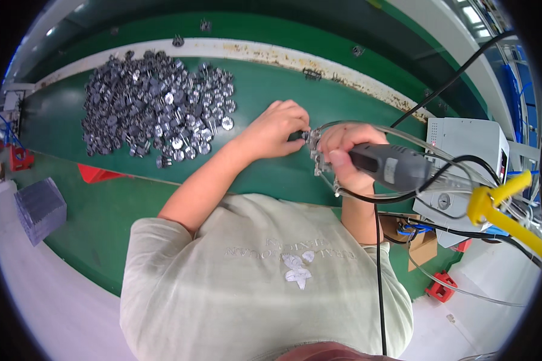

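My right hand (pixel 350 141) is wrapped round the grey and black body of a powered screwdriver (pixel 397 167), which lies almost level with its tip toward the left. Clear tubing and a metal bracket sit around the tool's front end. Directly opposite that tip, my left hand (pixel 276 131) is closed, pinching a small dark part (pixel 296 136). Fingers and bracket hide most of this part, so whether the tip touches it I cannot tell. To the left of my left hand spreads a large heap of small black and silver round parts with prongs (pixel 156 108).
A green work surface (pixel 256 174) has a rusty white rail (pixel 253 53) along its far side, with a few loose parts near it. At right stands a white machine box (pixel 464 138). Black cables and a yellow tie (pixel 500 207) hang by the screwdriver. A grey block (pixel 41 210) is at left.
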The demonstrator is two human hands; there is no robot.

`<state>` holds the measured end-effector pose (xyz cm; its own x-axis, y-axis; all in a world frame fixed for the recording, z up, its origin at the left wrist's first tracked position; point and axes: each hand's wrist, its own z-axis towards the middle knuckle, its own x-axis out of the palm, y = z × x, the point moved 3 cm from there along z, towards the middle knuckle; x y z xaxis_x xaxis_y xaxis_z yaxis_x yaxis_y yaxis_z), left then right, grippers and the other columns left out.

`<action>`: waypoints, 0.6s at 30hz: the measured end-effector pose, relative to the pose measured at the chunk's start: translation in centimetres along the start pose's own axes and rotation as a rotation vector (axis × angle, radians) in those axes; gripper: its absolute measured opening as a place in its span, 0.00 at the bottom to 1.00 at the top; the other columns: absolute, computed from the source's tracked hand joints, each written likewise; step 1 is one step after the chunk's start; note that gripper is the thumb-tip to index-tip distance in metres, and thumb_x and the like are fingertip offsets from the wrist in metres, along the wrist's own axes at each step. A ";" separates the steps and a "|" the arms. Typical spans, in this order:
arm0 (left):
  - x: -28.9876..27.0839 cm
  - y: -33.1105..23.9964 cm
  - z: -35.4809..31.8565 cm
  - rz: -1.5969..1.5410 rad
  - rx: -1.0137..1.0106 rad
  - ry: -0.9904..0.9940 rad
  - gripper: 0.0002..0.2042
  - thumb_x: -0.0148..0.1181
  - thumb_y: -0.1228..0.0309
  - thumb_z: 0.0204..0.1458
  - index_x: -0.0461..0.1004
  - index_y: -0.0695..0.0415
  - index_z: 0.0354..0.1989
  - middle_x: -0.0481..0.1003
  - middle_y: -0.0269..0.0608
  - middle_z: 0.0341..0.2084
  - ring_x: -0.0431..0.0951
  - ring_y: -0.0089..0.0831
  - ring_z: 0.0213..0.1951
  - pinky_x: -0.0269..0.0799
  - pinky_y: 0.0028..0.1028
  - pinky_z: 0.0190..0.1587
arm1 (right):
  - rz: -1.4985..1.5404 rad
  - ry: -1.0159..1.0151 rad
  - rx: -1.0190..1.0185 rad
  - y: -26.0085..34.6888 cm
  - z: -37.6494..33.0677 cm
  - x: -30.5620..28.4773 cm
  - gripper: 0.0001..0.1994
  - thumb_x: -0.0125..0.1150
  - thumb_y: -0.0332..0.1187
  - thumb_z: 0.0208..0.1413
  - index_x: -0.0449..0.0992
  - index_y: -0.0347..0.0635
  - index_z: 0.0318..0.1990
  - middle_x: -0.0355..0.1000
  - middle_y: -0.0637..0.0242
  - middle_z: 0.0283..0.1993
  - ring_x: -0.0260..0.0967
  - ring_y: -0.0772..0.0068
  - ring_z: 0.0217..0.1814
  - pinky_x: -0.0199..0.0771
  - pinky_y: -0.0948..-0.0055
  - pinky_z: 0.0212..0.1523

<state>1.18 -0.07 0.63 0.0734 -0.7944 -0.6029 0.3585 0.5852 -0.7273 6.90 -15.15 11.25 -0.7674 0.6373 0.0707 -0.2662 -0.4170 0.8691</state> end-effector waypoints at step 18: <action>-4.3 10.9 14.6 0.701 -0.339 -0.592 0.22 0.66 0.68 0.46 0.80 0.51 0.54 0.77 0.39 0.50 0.73 0.43 0.56 0.66 0.44 0.60 | 0.164 -0.286 -0.159 1.9 -3.2 -3.9 0.15 0.75 0.26 0.50 0.70 0.39 0.37 0.71 0.63 0.25 0.71 0.67 0.27 0.78 0.61 0.35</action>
<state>18.33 7.37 0.06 0.6564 -0.1474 -0.7399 -0.2246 0.8981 -0.3782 7.56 -20.53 11.05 -0.6188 0.6999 0.3566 -0.2581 -0.6099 0.7492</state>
